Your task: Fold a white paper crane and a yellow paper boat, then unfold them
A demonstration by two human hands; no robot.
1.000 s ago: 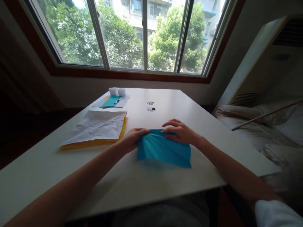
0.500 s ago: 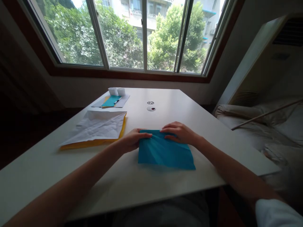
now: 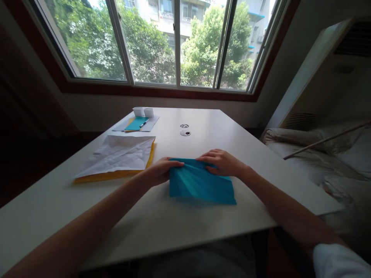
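A creased blue sheet of paper [image 3: 201,185] is held above the near part of the white table, its lower edge hanging towards me. My left hand [image 3: 162,170] pinches its upper left corner, thumb on top and the other fingers behind it. At the upper right edge, my right hand [image 3: 222,162] grips the sheet with bent fingers; the fingertips lie along the top edge and the thumb is against the front. Part of the paper's right side is covered by that hand.
Left of my hands lie crumpled white paper [image 3: 124,152] and yellow paper [image 3: 110,177] under it. Farther back are a flat blue sheet [image 3: 136,124], a pen [image 3: 143,124] and two small white boxes [image 3: 148,112]. Two round discs [image 3: 185,133] sit mid-table [image 3: 208,127]. A window stands beyond.
The blue paper's lower edge has lifted slightly and its lower right corner has shifted left. My left hand has moved a little to the left; the other things stay put.
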